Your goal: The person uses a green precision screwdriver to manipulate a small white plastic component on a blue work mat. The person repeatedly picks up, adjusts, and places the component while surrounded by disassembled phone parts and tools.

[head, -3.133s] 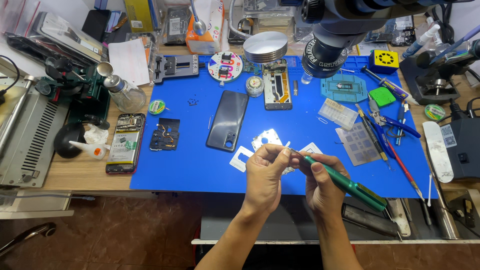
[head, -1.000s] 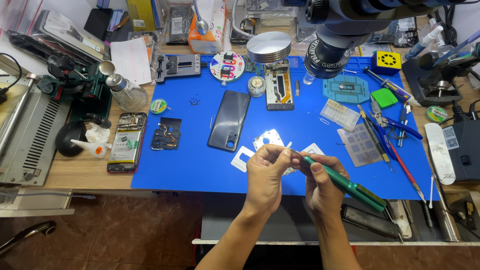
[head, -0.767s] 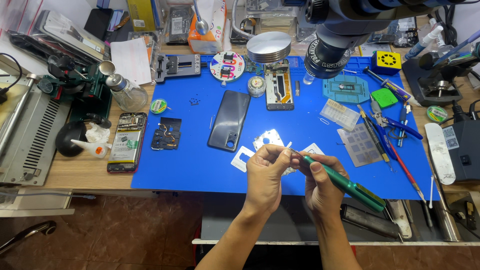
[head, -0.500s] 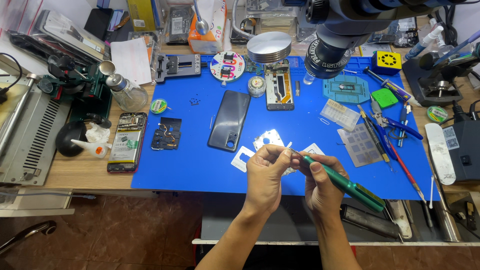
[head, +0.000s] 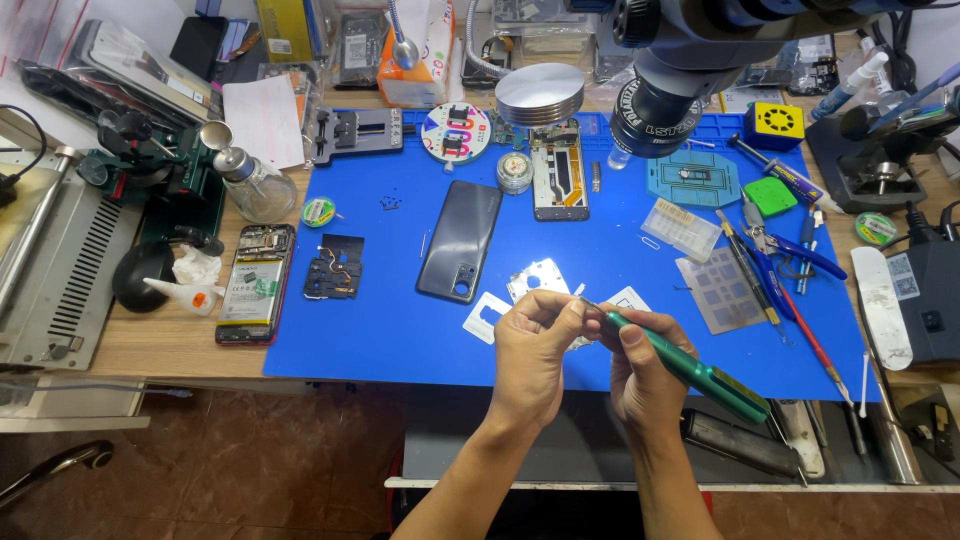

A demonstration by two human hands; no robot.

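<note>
My right hand [head: 643,372] grips a green electric screwdriver [head: 690,365] that slants down to the right. Its metal tip points up-left to the fingertips of my left hand [head: 535,350], which pinch at the tip. Whatever small part sits between those fingers is too small to make out. Both hands hover over the near edge of the blue work mat [head: 400,330]. Just behind them lie a silver metal phone plate [head: 537,279] and a white card piece [head: 487,318]. A grey phone back cover [head: 460,240] lies farther back on the mat.
An opened phone [head: 253,283] and a black circuit board part [head: 333,267] lie at the left. Tweezers, pliers and screwdrivers [head: 775,260] crowd the mat's right side. A microscope head [head: 665,95] hangs over the back. A power supply [head: 60,260] stands far left.
</note>
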